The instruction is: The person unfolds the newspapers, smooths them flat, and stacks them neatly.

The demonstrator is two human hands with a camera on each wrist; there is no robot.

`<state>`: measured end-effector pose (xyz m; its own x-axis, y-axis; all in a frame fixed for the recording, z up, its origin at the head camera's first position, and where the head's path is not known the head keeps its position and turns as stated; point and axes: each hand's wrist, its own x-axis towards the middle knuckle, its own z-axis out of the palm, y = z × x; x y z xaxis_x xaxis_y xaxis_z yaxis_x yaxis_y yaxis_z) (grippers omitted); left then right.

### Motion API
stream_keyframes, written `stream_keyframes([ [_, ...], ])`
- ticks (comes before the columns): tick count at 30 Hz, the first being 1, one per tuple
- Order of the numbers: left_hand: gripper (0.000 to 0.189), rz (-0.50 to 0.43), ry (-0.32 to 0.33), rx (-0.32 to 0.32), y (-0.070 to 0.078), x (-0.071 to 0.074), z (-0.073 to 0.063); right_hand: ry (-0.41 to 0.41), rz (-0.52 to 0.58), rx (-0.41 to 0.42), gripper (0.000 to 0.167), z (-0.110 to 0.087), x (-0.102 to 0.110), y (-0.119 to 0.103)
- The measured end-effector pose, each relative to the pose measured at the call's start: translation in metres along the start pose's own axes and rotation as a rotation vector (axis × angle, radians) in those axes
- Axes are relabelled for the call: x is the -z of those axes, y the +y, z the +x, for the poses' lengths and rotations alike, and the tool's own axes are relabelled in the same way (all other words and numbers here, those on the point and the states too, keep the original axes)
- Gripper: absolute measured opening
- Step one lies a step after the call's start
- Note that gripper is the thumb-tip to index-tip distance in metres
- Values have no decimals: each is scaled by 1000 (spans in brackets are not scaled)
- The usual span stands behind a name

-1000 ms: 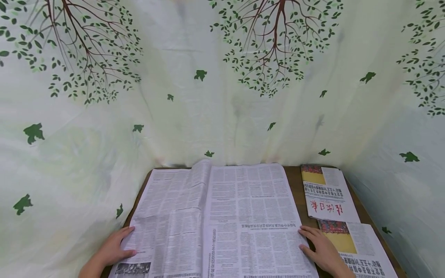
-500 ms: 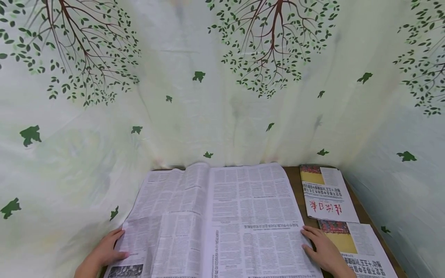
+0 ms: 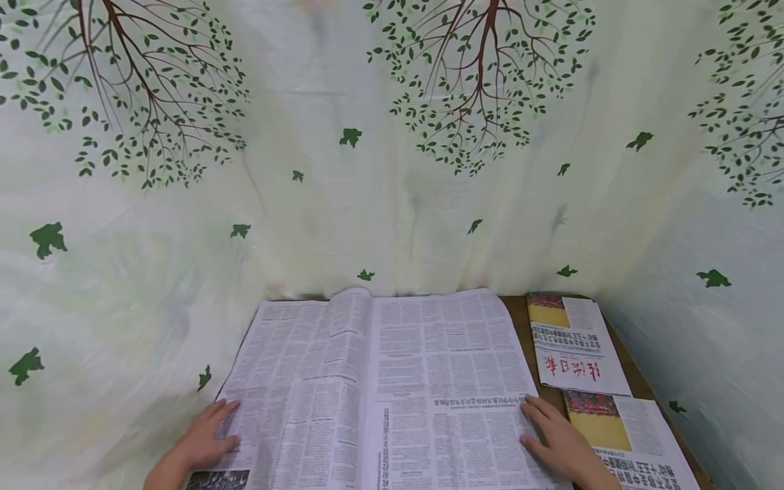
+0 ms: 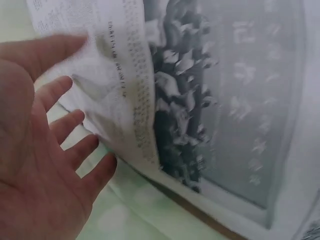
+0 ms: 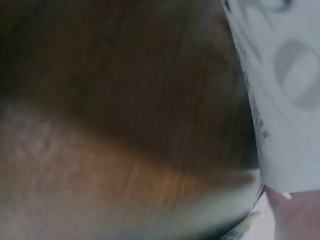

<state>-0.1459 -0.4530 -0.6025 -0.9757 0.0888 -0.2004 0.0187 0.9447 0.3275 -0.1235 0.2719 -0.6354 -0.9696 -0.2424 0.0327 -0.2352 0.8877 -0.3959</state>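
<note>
A large newspaper (image 3: 429, 367) lies spread over the table, its middle fold (image 3: 358, 381) raised in a soft ridge. At its left edge, my left hand (image 3: 202, 439) has fingertips and thumb on the page margin. The left wrist view shows that hand (image 4: 55, 150) with fingers spread and loosely bent beside the sheet, near a grey printed photo (image 4: 185, 95). My right hand (image 3: 560, 439) rests with extended fingertips on the right page edge. In the right wrist view, only a blurred bit of hand (image 5: 300, 215) shows under the paper (image 5: 285, 110).
Two folded newspapers, an upper one (image 3: 576, 347) and a lower one (image 3: 637, 435), lie at the right side of the brown table (image 3: 520, 313). A pale cloth (image 3: 416, 224) with printed trees and leaves hangs behind and around the table.
My left hand shifted left with the page edge, then slightly back right onto the paper. The left page now lies a little farther left. My right hand has edged slightly left over the right page.
</note>
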Motion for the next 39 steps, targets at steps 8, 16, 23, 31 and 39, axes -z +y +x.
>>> stream_keyframes([
  [8,103,15,-32,42,4,-4,-1,-87,-20,-75,72,0,5,5],
  [16,107,5,-86,105,7,-1,-1,-99,-3,-75,72,-3,11,13],
  [23,110,0,-105,134,8,-1,-1,-91,-7,-81,72,-5,12,17],
  [31,112,-14,-126,148,6,-3,1,-94,-2,-105,72,-7,10,22],
  [39,113,-35,-115,117,5,-4,5,-97,8,-116,73,-6,13,24],
])
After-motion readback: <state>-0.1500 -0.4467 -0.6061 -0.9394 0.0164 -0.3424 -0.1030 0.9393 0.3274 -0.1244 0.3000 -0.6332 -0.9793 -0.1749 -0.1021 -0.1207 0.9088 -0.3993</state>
